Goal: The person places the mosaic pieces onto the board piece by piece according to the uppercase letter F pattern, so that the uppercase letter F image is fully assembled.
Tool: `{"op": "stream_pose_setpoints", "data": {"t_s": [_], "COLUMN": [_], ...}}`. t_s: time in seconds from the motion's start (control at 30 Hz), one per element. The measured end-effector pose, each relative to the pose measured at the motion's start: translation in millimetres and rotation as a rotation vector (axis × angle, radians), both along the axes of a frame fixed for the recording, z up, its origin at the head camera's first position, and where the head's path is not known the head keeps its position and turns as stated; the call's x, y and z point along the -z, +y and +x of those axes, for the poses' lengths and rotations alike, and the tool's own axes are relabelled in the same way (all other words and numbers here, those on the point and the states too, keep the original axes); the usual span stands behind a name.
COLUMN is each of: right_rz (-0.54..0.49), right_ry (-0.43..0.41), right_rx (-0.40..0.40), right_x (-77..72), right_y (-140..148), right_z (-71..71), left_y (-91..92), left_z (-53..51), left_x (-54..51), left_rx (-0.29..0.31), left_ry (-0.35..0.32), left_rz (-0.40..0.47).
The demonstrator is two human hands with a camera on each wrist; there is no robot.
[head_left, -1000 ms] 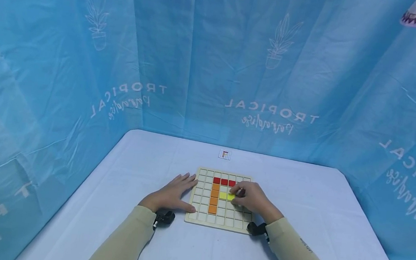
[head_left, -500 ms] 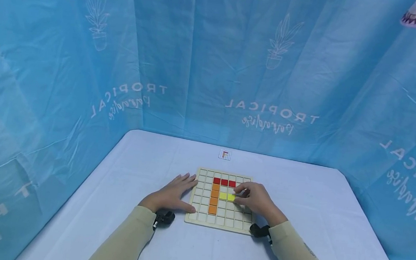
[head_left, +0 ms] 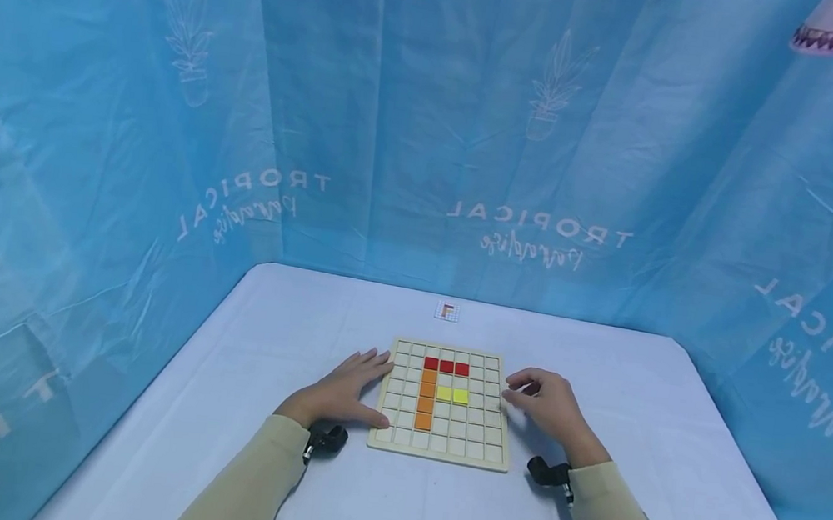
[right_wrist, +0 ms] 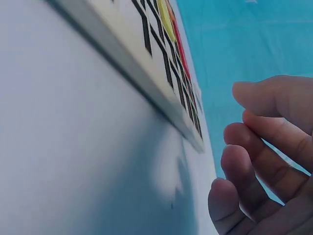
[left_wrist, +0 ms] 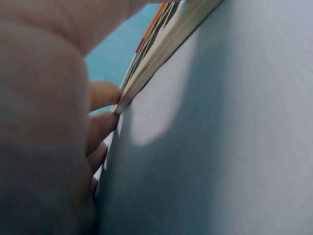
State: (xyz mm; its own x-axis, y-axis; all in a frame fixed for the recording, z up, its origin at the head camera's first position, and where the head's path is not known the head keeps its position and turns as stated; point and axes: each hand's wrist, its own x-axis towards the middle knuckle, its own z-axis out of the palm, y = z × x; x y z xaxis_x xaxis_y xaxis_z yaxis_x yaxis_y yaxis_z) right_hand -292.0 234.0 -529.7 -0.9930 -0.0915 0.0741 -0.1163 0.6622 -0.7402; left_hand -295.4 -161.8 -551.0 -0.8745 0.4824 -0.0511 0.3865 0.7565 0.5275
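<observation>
A pale wooden grid board (head_left: 473, 450) lies flat on the table. On it, a row of red tiles (head_left: 446, 367) tops a column of orange tiles (head_left: 425, 405), and two yellow tiles (head_left: 459, 396) sit side by side to the right of that column. My left hand (head_left: 339, 391) rests with spread fingers against the board's left edge; in the left wrist view, fingertips (left_wrist: 105, 95) touch the board's rim. Just beyond the right edge hovers my right hand (head_left: 551, 409). Its fingers are loosely bent and hold nothing, as the right wrist view shows.
Behind the board lies a small card (head_left: 447, 311) printed with a coloured grid pattern. A white cloth (head_left: 334, 486) covers the table. Blue printed curtains (head_left: 414, 126) hang along the back and sides. Each wrist carries a small black camera (head_left: 549, 472).
My right hand has let go of the right-hand yellow tile and moved right, off the board. That tile now lies in the grid beside the other yellow one. My left hand has stayed put.
</observation>
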Motion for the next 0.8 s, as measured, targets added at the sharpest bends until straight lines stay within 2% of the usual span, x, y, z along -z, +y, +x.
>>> {"op": "stream_pose_setpoints", "data": {"t_s": [0.3,0.53,0.7,0.8], "right_rz": [0.028,0.034,0.068,0.095], "right_ry": [-0.024,-0.025,-0.02,-0.023], "right_rx": [0.029,0.041,0.05,0.038], "right_x": [1.5,-2.5,-5.7,-8.3], "right_y": [18.8,24.0,24.1,23.1], "right_z": [-5.1,-10.9,-15.7,-18.1], "left_y": [-3.9,-1.9,-3.4,-4.7], "left_z": [0.9,-4.6,-7.1,-8.4], "left_x": [-2.5,-8.7,-7.1,-7.2], "left_rx": [-0.017,-0.039,-0.033,-0.052], "left_ry": [0.003,0.0,-0.003,-0.02], "left_rz": [0.001,-0.007,-0.014,-0.023]}}
